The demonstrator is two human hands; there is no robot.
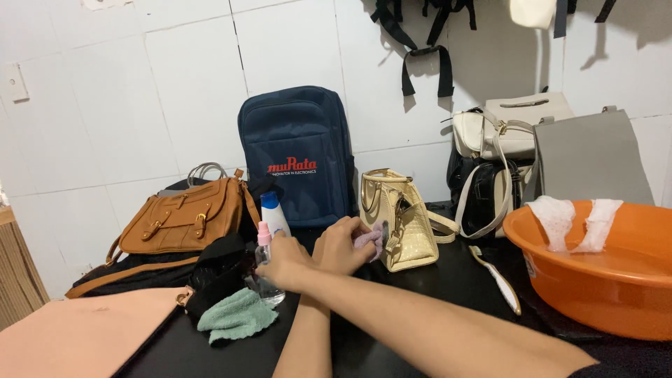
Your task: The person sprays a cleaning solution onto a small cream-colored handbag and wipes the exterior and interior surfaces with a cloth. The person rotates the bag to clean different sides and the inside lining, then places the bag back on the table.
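Cream croc-textured handbag (407,222) on black table (448,287); left hand (344,243) presses purple cloth (371,238) against its side. Arms crossed: right hand (285,263) left of the handbag, closed around clear spray bottle (265,269) with pink nozzle. Bottle body mostly hidden; cloth partly covered by fingers.

Your arms cross at the forearms. Your right arm enters from 4 o'clock and runs toward 10 o'clock, its hand (285,264) curled in a closed grip. Your left arm rises from 6 o'clock toward 1 o'clock beneath it, its hand (343,245) with fingers bent and pinched together.
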